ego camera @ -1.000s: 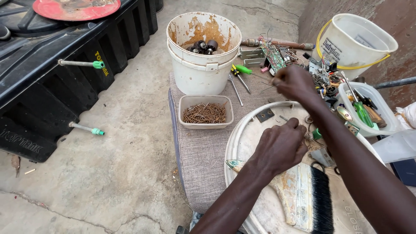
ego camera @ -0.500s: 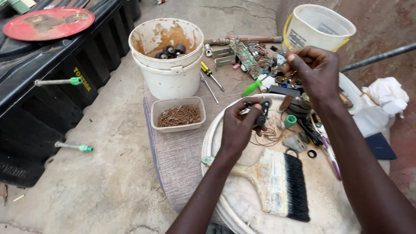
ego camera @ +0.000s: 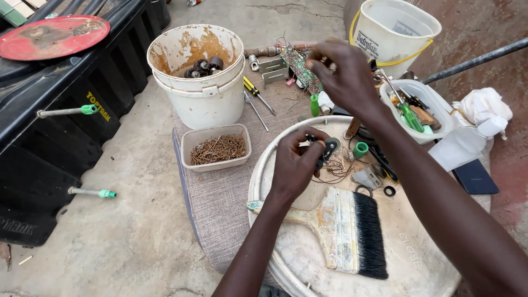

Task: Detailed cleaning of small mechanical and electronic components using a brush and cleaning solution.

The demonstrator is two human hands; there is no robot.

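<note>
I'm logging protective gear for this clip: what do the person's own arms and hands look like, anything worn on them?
Both arms are bare right up to the frame edge: no sleeves show. The left hand and right hand wear no gloves, and no watch or bracelet shows at either wrist.

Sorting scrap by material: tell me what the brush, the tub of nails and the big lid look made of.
Brush: pale wooden handle smeared with dried white paint, black bristles that could be synthetic or hair. Nails: rusty brown metal, probably steel, matte. Their tub: beige plastic, thin-walled with rounded corners. Lid: off-white moulded plastic, going by the raised lettering, dull and scuffed.
</note>
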